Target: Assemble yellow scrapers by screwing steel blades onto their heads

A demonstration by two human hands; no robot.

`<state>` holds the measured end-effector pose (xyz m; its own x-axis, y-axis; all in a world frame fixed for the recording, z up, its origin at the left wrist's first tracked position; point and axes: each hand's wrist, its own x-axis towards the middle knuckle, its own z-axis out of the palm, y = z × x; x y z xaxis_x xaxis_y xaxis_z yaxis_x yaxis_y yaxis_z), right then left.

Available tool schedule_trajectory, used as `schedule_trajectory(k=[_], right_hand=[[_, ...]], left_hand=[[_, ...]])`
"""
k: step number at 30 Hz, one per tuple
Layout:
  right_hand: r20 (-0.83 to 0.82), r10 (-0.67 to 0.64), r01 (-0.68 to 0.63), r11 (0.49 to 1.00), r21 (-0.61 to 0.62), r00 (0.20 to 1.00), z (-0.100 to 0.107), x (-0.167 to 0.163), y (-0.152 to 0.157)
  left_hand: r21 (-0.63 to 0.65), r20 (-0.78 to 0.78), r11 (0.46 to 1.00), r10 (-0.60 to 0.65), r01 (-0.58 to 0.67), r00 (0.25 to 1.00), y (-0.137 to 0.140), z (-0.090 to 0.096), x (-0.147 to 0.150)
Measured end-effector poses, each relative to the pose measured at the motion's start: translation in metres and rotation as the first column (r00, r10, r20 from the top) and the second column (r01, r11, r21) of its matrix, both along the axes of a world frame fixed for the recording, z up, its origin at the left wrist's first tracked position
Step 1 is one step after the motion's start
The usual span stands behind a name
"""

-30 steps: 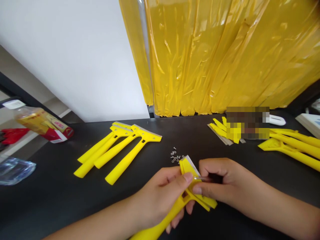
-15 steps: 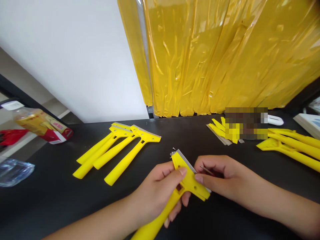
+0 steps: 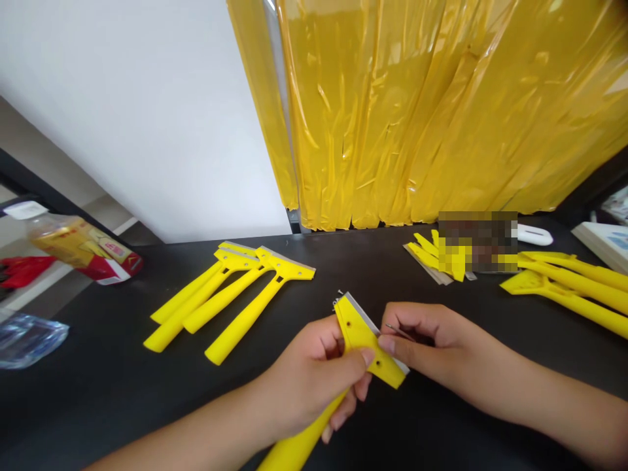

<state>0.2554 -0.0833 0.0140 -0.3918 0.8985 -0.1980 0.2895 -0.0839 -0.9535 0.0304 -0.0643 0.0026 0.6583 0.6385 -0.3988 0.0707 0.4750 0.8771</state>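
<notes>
My left hand (image 3: 326, 373) is closed round the neck of a yellow scraper (image 3: 360, 337). Its thumb presses on the middle of the head, between two small holes. A thin grey blade (image 3: 362, 315) shows along the head's far edge. At that edge, my right hand (image 3: 426, 337) touches the blade side with its thumb tip. A thin metal rod (image 3: 398, 331) lies in its curled fingers; most of the rod is hidden. Just beyond the head are a few tiny screws (image 3: 336, 303), partly covered by it. Several scrapers (image 3: 245, 294) with blades and screws in place lie to the left.
Yellow handles (image 3: 564, 297) lie at the right. Near them are small yellow plates and flat blades (image 3: 434, 269), beside a blurred-out patch. A white cutter (image 3: 536, 234) lies behind. A drink bottle (image 3: 88, 245) and clear plastic wrap (image 3: 32, 340) are at the left.
My left thumb has slid down the head to its middle, baring the upper hole. The layers at the head's lower right corner, staggered before, now look lined up. My right hand has barely moved.
</notes>
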Motion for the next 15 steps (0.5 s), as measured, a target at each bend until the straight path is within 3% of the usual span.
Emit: schedule_trajectory(k=[5, 7, 8, 9, 11, 13, 15], right_hand=[[0.055, -0.107, 0.1, 0.988, 0.12, 0.993, 0.005, 0.001, -0.006], [0.052, -0.148, 0.139, 0.978, 0.153, 0.988, 0.012, 0.001, -0.01], [0.032, -0.136, 0.131, 0.983, 0.13, 0.99, 0.016, 0.0, -0.013], [-0.005, -0.106, 0.106, 0.991, 0.085, 0.994, 0.02, -0.002, -0.016], [-0.13, -0.035, 0.031, 0.999, -0.03, 0.991, 0.025, -0.007, -0.022], [-0.254, -0.004, -0.029, 0.992, -0.126, 0.967, 0.023, -0.013, -0.027], [-0.306, -0.054, -0.021, 0.971, -0.237, 0.951, 0.015, -0.02, -0.032]], left_hand=[[0.092, -0.054, 0.996, 0.024, -0.019, 0.998, 0.002, 0.005, -0.003], [0.258, -0.147, 0.966, 0.068, -0.028, 0.987, 0.002, 0.015, -0.006], [0.396, -0.212, 0.918, 0.084, 0.007, 0.974, 0.001, 0.021, -0.008], [0.56, -0.286, 0.824, 0.097, 0.084, 0.953, -0.001, 0.026, -0.009], [0.788, -0.436, 0.54, 0.147, 0.297, 0.888, -0.006, 0.034, -0.011], [0.817, -0.573, 0.233, 0.22, 0.528, 0.789, -0.012, 0.036, -0.011], [0.721, -0.66, 0.006, 0.309, 0.693, 0.685, -0.019, 0.031, -0.008]])
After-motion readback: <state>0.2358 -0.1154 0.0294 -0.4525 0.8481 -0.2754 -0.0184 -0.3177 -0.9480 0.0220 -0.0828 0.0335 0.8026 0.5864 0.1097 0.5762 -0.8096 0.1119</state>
